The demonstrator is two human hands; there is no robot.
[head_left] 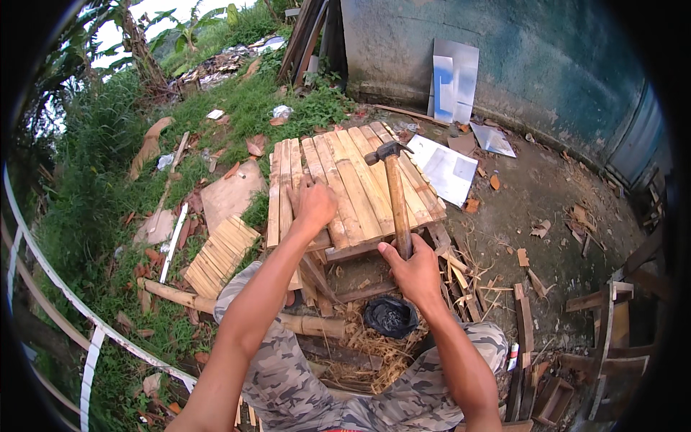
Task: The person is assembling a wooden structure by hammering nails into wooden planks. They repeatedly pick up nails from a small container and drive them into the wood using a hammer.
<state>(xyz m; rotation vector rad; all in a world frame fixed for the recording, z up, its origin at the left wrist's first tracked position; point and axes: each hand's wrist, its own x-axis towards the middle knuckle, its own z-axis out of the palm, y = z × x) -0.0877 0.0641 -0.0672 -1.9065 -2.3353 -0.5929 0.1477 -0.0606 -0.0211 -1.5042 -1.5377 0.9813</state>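
A small table or stool topped with pale bamboo slats (363,189) stands before me on a dark wooden frame. My left hand (315,205) rests on the slats left of the middle, its fingers bent down and closed. What they pinch, if anything, is hidden. My right hand (416,272) is wrapped round the lower handle of a claw hammer (396,194). The hammer stands nearly upright in view, its dark head over the right part of the slats. Below the top, between my knees, sits an open black plastic bag (391,317) with small dark contents that I cannot make out.
A bundle of bamboo slats (220,258) lies left of the table, beside a bamboo pole (309,325). Shavings (360,360) cover the ground near my legs. Wooden frames (604,345) stand at the right. Metal sheets (455,79) lean on the blue wall (518,65).
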